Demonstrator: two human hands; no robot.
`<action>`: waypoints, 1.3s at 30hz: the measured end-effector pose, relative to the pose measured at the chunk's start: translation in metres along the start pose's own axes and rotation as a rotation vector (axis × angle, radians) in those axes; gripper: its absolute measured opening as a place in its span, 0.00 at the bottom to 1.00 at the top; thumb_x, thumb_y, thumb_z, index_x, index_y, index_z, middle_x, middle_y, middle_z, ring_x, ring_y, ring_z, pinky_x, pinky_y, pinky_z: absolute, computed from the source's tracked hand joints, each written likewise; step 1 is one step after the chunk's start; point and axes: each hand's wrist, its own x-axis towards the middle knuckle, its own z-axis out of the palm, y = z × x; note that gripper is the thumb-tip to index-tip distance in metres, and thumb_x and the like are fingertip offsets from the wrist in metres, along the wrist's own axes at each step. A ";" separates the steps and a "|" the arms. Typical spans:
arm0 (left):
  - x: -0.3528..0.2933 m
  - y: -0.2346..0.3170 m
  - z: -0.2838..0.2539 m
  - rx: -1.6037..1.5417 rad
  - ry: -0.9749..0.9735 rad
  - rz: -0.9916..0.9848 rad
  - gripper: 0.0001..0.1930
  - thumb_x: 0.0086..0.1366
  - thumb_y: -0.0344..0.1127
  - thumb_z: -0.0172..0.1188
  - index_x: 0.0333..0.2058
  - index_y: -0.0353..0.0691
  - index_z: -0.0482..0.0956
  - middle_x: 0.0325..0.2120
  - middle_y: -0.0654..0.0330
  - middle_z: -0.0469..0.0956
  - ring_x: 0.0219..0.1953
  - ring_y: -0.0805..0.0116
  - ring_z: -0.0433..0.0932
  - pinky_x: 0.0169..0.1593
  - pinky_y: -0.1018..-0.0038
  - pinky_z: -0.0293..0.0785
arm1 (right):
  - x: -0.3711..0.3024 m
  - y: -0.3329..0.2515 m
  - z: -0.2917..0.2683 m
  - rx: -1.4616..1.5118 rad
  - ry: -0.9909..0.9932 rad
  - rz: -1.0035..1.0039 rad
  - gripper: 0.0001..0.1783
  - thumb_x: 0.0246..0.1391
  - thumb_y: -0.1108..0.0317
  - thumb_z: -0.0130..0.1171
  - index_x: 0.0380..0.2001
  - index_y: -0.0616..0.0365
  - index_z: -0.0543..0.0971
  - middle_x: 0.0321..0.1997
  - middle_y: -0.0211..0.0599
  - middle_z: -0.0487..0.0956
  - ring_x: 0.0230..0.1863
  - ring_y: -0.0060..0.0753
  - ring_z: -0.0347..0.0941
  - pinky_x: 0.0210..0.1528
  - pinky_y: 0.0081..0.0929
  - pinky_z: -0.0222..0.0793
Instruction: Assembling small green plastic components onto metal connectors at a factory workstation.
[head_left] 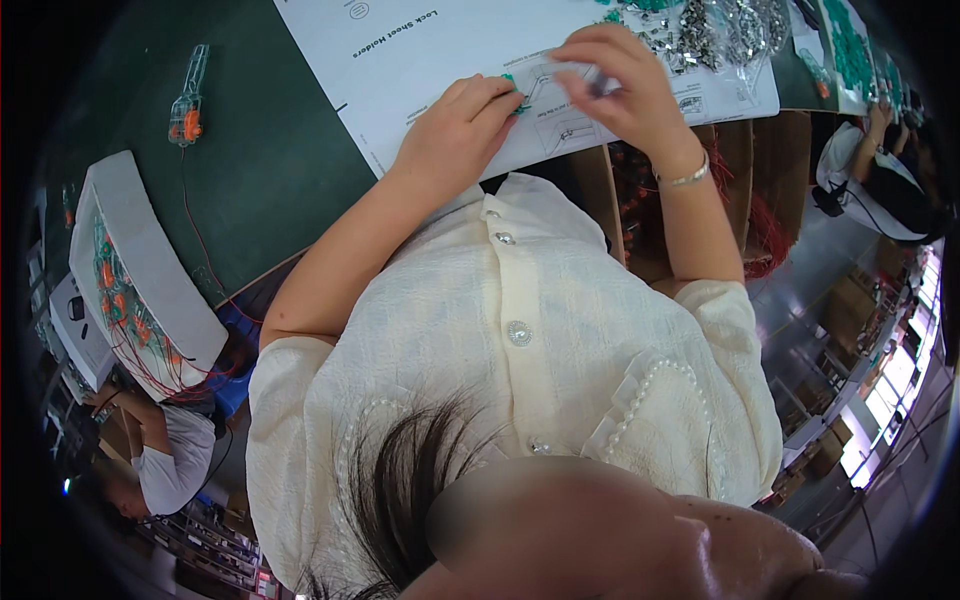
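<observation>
My left hand (450, 132) is closed, its fingertips pinching a small green plastic part (516, 92) above a white printed sheet (370, 60). To its right, my right hand (632, 92) is raised over the same sheet with its fingers curled. A small greyish blur shows between that thumb and fingers; motion smears it, so its kind cannot be told. Just beyond the right hand lie piles of small silvery metal parts (697, 35) on clear plastic, with more green pieces (640, 20) beside them.
On the green table (270, 150) at left lies a clear-and-orange device (187, 115) with a red wire. A white bin (160, 220) of similar wired pieces stands left. Cardboard boxes (735, 185) with red wires sit below the table's right edge. Other people work at both sides.
</observation>
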 end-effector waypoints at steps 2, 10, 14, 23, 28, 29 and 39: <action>-0.001 0.000 0.001 0.017 0.003 0.009 0.14 0.59 0.24 0.69 0.45 0.36 0.82 0.46 0.57 0.80 0.46 0.56 0.80 0.48 0.63 0.80 | -0.009 -0.003 -0.003 -0.260 0.469 -0.106 0.07 0.60 0.67 0.65 0.39 0.57 0.85 0.40 0.39 0.80 0.40 0.37 0.78 0.45 0.34 0.74; 0.001 0.001 0.002 0.129 0.002 0.097 0.13 0.59 0.25 0.70 0.44 0.34 0.83 0.46 0.57 0.81 0.46 0.56 0.82 0.53 0.64 0.81 | -0.065 -0.032 0.050 -0.126 0.516 0.007 0.11 0.51 0.75 0.68 0.39 0.61 0.83 0.35 0.41 0.84 0.33 0.42 0.81 0.36 0.31 0.77; 0.001 0.001 0.003 0.118 0.042 0.056 0.12 0.60 0.27 0.71 0.43 0.35 0.83 0.46 0.57 0.82 0.46 0.55 0.83 0.53 0.64 0.81 | -0.070 -0.015 0.084 -0.161 0.500 -0.077 0.15 0.46 0.79 0.71 0.39 0.62 0.82 0.43 0.42 0.85 0.44 0.44 0.82 0.45 0.36 0.80; 0.003 0.005 0.000 0.122 -0.041 0.025 0.16 0.60 0.26 0.69 0.48 0.39 0.84 0.48 0.55 0.80 0.48 0.54 0.81 0.50 0.64 0.81 | -0.078 -0.002 0.086 -0.310 0.382 -0.170 0.12 0.48 0.77 0.70 0.37 0.60 0.81 0.55 0.38 0.83 0.58 0.43 0.79 0.62 0.43 0.76; 0.001 0.002 0.001 0.155 -0.092 0.052 0.20 0.60 0.25 0.68 0.52 0.44 0.83 0.50 0.54 0.78 0.50 0.53 0.80 0.51 0.64 0.80 | -0.080 -0.005 0.075 -0.371 0.255 -0.140 0.12 0.49 0.72 0.71 0.38 0.55 0.82 0.57 0.34 0.83 0.60 0.39 0.78 0.66 0.46 0.72; 0.001 0.003 0.001 0.159 -0.096 0.053 0.20 0.60 0.25 0.67 0.51 0.43 0.83 0.50 0.54 0.78 0.49 0.53 0.80 0.51 0.64 0.81 | -0.081 -0.004 0.074 -0.405 0.232 -0.153 0.12 0.49 0.70 0.71 0.38 0.53 0.82 0.58 0.32 0.82 0.60 0.36 0.78 0.68 0.46 0.70; 0.001 0.001 0.000 0.152 -0.090 0.068 0.16 0.60 0.24 0.67 0.48 0.40 0.83 0.51 0.54 0.78 0.50 0.53 0.80 0.50 0.64 0.81 | -0.081 -0.010 0.069 -0.557 0.183 -0.179 0.14 0.49 0.65 0.70 0.41 0.42 0.83 0.59 0.22 0.81 0.60 0.26 0.77 0.72 0.46 0.60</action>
